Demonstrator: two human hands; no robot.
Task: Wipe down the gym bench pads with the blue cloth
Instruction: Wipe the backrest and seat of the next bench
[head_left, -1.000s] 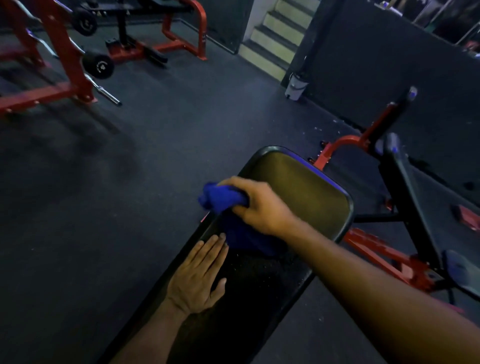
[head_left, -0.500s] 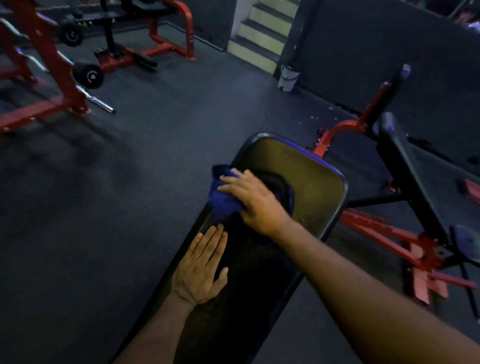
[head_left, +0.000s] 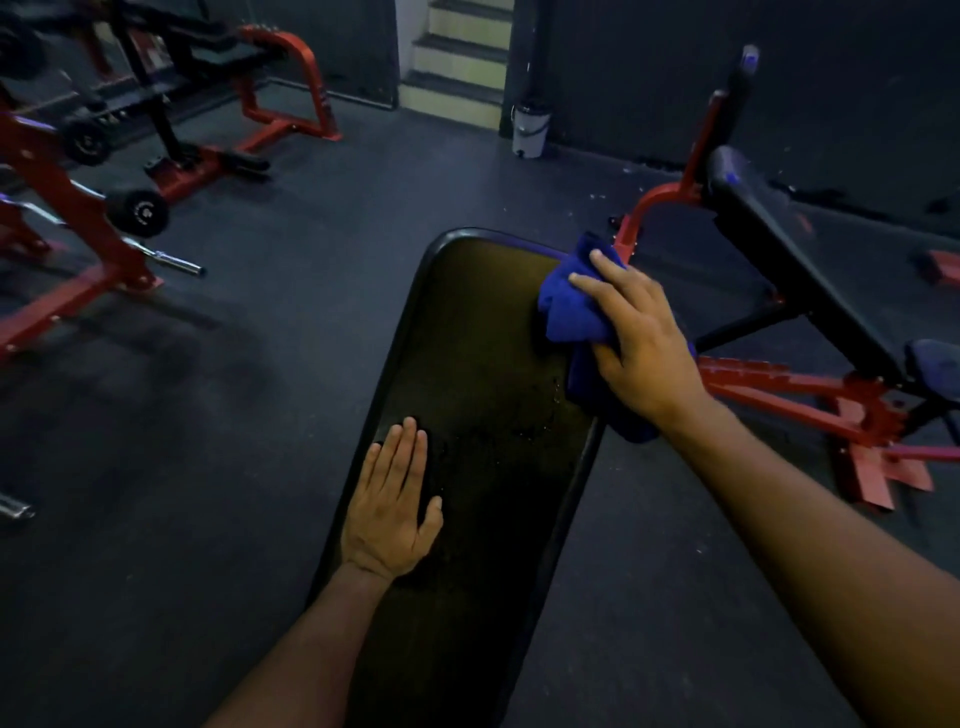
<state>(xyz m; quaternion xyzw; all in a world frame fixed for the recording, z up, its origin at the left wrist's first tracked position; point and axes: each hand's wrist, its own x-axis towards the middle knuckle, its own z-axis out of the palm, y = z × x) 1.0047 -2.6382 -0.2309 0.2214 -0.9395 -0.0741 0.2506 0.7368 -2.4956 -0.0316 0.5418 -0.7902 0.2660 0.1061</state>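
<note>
Right hand: the right hand (head_left: 641, 343) is bunching the blue cloth (head_left: 574, 306) against the far right edge of the bench pad (head_left: 483, 332), fingers curled over the wad, so this grip is closed on the cloth.

Left hand: the left hand (head_left: 392, 501) is lying flat on the near left part of the pad, fingers straight and together; this grip is open, holding nothing and bracing only.

Cloth: it is sitting partly on the pad and partly hanging over the right edge, a loose tail trailing down past the rim beside the wrist.

Step in hand: the person is probably wiping the far right margin of the pad (a judgement from where the cloth is lying).

Doing it well: it looks best to be keeping the palm pressing the wad flat, running along the rim rather than across it, and overlapping each pass; the speckled marks in the middle of the pad are likely needing another pass.

Edges: the pad's rounded far end and raised dark rim are lying just beyond the cloth; the hanging tail could be snagging on the red frame (head_left: 654, 208) just beside it.

Open room: the dark floor (head_left: 291, 322) to the left of the pad is giving free space for a sweep; to the right, the second bench (head_left: 789, 249) and its red base are standing near, so elbow travel is tighter there.

Left-hand side: the braced palm is covering a patch that will probably be needing wiping later.
</note>
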